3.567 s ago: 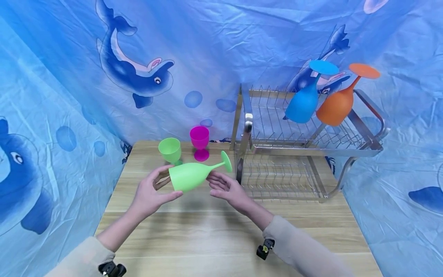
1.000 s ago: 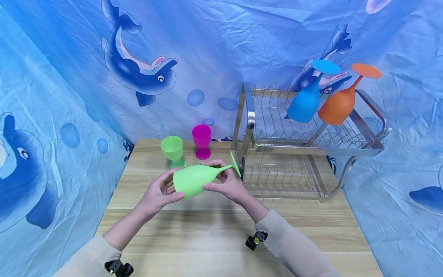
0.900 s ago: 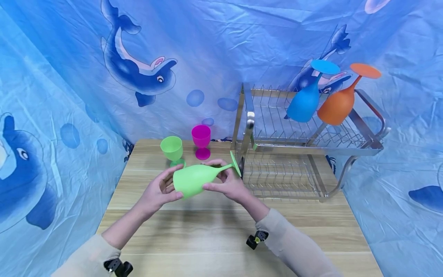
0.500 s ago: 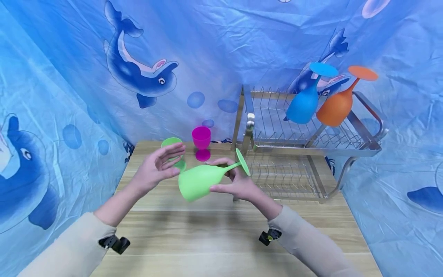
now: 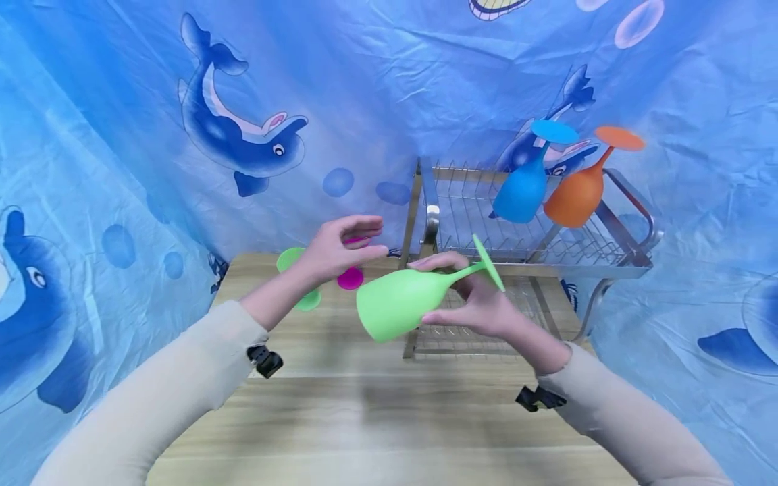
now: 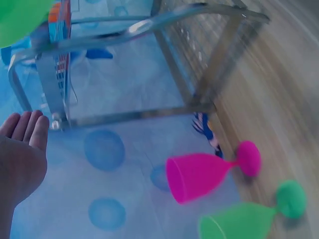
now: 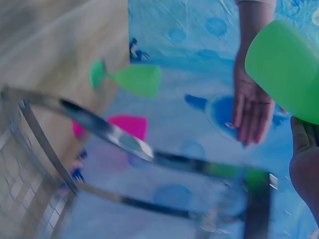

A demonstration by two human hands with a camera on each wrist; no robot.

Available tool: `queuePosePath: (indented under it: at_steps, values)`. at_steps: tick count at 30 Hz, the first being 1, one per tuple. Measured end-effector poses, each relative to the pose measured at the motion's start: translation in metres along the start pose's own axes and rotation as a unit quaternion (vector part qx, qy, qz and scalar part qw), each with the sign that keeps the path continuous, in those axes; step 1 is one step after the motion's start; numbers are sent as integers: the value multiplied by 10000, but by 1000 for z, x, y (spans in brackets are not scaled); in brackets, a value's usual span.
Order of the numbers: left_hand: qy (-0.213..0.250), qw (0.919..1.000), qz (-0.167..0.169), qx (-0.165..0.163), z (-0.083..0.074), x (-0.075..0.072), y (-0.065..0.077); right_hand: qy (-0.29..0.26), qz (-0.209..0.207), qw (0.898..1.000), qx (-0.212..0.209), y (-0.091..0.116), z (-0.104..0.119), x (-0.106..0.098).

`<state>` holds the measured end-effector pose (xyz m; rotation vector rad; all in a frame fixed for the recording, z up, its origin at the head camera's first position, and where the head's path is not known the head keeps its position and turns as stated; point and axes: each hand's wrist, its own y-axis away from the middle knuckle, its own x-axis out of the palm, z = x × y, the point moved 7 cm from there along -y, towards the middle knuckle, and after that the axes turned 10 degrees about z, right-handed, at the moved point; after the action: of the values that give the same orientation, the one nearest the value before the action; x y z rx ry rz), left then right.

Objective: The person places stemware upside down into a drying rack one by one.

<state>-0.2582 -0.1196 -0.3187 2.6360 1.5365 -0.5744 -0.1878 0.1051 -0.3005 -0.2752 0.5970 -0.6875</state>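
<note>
My right hand (image 5: pixel 477 300) grips a light green goblet (image 5: pixel 401 304) around its stem end, above the table. The goblet lies tilted, its mouth to the left and its round foot to the upper right. My left hand (image 5: pixel 340 250) is off the goblet, fingers extended, up and to its left. Behind the left hand a magenta goblet (image 6: pixel 197 177) and a second green goblet (image 6: pixel 239 221) stand upright on the table, partly hidden in the head view. In the right wrist view the held green goblet (image 7: pixel 284 69) fills the upper right, beside the left hand's fingers.
A two-tier metal dish rack (image 5: pixel 529 266) stands at the back right. On its upper tier, a blue goblet (image 5: pixel 521 192) and an orange goblet (image 5: pixel 576 196) rest upside down and tilted. A blue dolphin-print curtain (image 5: pixel 340 88) surrounds the wooden table (image 5: pixel 365 418).
Earlier both hands held the green goblet. The left hand has let go of its rim, then moved up and right. The right hand has carried the goblet right and up toward the rack.
</note>
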Motion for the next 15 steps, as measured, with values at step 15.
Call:
queuePosePath:
  at_steps: [15]
  values:
    - [447,9986,-98,248,-6,49,-53,1402,-40,9892,-433,-5,83,-102]
